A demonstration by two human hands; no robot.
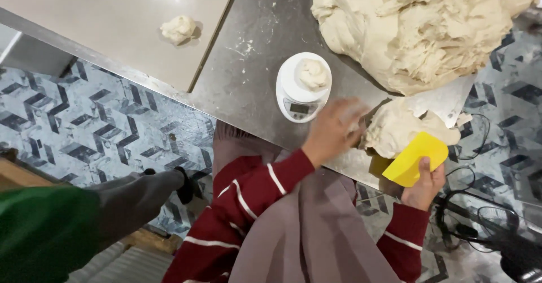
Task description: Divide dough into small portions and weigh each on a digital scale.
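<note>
My right hand (424, 182) grips a yellow plastic dough scraper (416, 159) at the near edge of the steel table (248, 80). My left hand (334, 130) rests against a cut chunk of dough (398, 126), fingers on its left side. Behind the chunk lies a very large dough mass (418, 26). A small white kitchen scale (302, 86) stands just left of my left hand, with a small dough piece (312, 74) on its pan.
A beige board (101, 18) covers the table's left part and carries one dough ball (178, 29). A white sheet (449, 99) lies under the chunk. Another person's leg and shoe (183, 184) are at lower left; black cables (480, 221) lie on the patterned floor at right.
</note>
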